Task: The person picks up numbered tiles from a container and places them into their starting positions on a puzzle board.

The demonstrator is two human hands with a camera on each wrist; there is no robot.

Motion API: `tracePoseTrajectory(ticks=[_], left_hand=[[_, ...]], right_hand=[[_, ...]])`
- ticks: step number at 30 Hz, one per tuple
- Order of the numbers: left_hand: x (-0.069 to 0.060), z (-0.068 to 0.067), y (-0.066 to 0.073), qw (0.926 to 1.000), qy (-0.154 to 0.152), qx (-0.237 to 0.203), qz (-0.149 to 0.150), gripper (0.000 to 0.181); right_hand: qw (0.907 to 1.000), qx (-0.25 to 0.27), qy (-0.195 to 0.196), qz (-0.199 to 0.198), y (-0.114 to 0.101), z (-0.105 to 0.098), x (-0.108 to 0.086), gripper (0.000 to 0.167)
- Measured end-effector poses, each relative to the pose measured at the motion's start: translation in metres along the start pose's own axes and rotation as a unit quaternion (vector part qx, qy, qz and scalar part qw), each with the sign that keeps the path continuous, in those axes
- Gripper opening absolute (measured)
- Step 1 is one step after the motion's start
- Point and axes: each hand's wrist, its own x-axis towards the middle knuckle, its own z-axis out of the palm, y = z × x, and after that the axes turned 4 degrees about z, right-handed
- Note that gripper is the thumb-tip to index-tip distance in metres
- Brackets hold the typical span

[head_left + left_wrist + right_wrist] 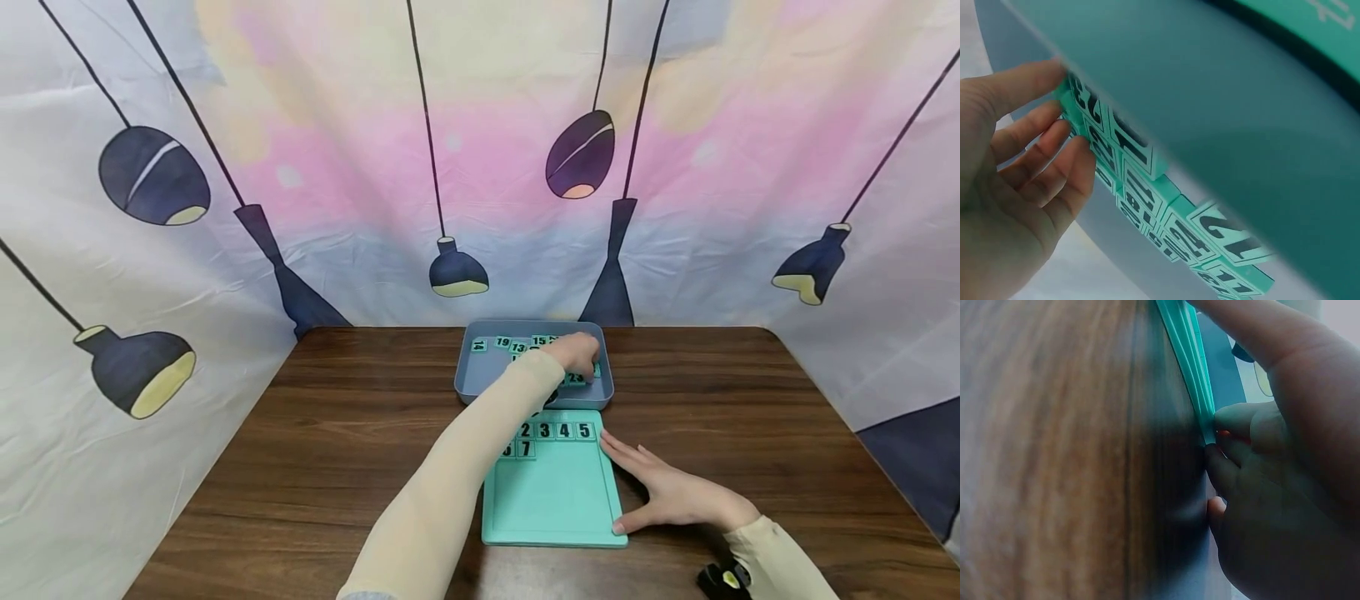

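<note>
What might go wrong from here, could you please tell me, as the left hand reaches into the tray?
The numbered tiles lie crowded in the tray, some apparently overlapping, so the left hand could knock neighbours aside. The left sleeve crosses over the board, so it might brush laid tiles such as the 7 out of line. The right hand touches only the board's right side, so the board may slide if bumped.

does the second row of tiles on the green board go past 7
No, the 7 tile ends that row, with bare green board to its right.
</note>
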Motion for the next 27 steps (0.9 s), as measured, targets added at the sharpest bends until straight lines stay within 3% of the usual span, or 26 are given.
tracePoseTrajectory(ticks=[14, 17, 22, 27], left_hand=[[-0.002, 0.007, -0.001, 0.9999, 0.002, -0.005, -0.010, 0.022], [-0.002, 0.006, -0.003, 0.9999, 0.001, -0.008, -0.006, 0.026], [-0.003, -0.002, -0.012, 0.9996, 0.008, -0.016, 0.023, 0.018], [-0.012, -0.014, -0.021, 0.9973, 0.041, -0.008, 0.061, 0.023]], right_hand=[[1.0000, 0.003, -0.002, -0.003, 0.003, 0.005, 0.001, 0.110], [1.0000, 0.001, -0.001, 0.001, 0.002, 0.004, 0.001, 0.110], [1.0000, -0.007, 0.002, 0.007, 0.003, 0.001, 0.000, 0.111], [0.9999, -0.010, 0.002, 0.013, 0.004, -0.001, 0.001, 0.110]])
